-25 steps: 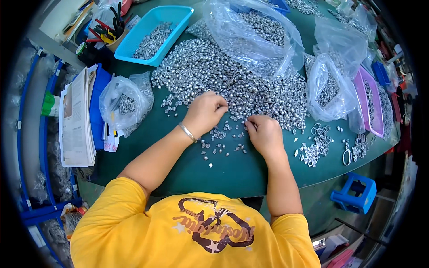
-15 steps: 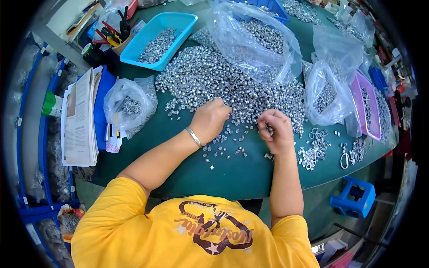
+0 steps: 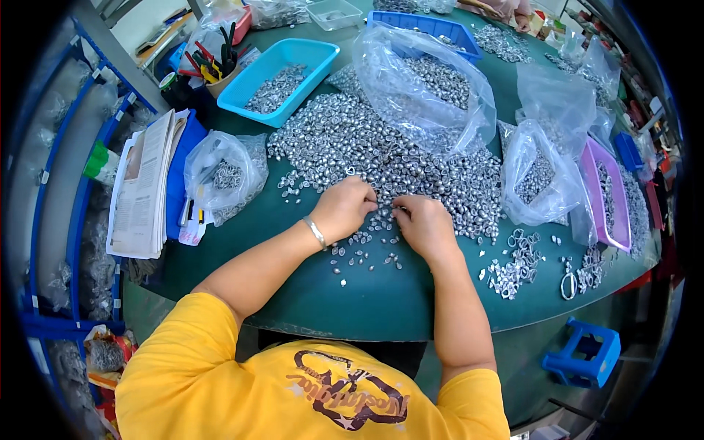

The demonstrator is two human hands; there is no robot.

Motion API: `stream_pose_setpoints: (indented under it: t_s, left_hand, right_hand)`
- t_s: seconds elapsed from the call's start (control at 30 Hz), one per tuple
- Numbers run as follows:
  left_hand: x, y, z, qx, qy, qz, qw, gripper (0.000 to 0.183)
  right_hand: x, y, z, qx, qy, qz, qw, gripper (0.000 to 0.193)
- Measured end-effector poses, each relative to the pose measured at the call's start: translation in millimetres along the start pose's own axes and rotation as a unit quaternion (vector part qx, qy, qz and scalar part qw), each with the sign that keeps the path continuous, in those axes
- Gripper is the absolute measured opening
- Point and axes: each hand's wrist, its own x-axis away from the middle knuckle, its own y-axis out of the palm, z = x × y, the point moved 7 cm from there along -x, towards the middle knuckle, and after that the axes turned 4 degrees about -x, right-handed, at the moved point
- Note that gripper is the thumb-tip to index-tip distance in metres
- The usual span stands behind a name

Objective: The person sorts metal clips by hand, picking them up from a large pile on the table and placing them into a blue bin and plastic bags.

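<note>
A broad heap of small silver metal pieces (image 3: 330, 136), rounded and shiny, is spread over the green table (image 3: 330, 293). At its near edge my left hand (image 3: 343, 211), with a silver bangle (image 3: 315, 233) on the wrist, has its fingertips pinched together among the pieces. Just right of it, my right hand (image 3: 425, 226) is bent palm down, thumb and fingers drawn together at the heap's edge. Whatever either hand pinches is too small or hidden to make out. Several loose pieces (image 3: 359, 253) lie on the table below my hands.
Beyond the heap lies an open plastic bag (image 3: 374, 81) of pieces. A turquoise basket (image 3: 323, 55) stands far left, a clear bag (image 3: 198, 172) and papers (image 3: 143, 191) left. Rightward are another bag (image 3: 513, 198), a pink basket (image 3: 623, 213) and ring-like parts (image 3: 522, 257). A blue stool (image 3: 583, 356) stands below.
My right hand has moved left and turned palm down, from holding pieces in its curled fingers to pinching beside my left hand. My left hand stays near the same spot. The view has shifted slightly.
</note>
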Motion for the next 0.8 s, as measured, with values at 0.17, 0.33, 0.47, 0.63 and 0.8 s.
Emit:
stream_pose_setpoints:
  t_s: [0.17,0.33,0.47,0.63,0.8]
  left_hand:
    - [14,9,-8,0.582,-0.282,-0.073,0.759,0.013]
    - [22,4,-18,0.644,-0.291,-0.021,0.707,0.015]
    - [33,4,-12,0.631,-0.303,0.004,0.714,0.021]
    - [40,-2,-5,0.656,-0.272,0.019,0.704,0.018]
    - [63,-21,-15,0.686,-0.285,0.047,0.668,0.014]
  right_hand:
    - [2,-3,-3,-0.035,-0.022,0.037,0.998,0.011]
    - [4,23,-13,0.007,-0.033,-0.037,0.999,0.011]
    - [7,17,-13,-0.046,-0.025,-0.027,0.998,0.012]
    - [5,16,9,-0.591,0.149,-0.076,0.789,0.012]
    - [1,7,-5,-0.827,0.038,-0.122,0.547,0.018]
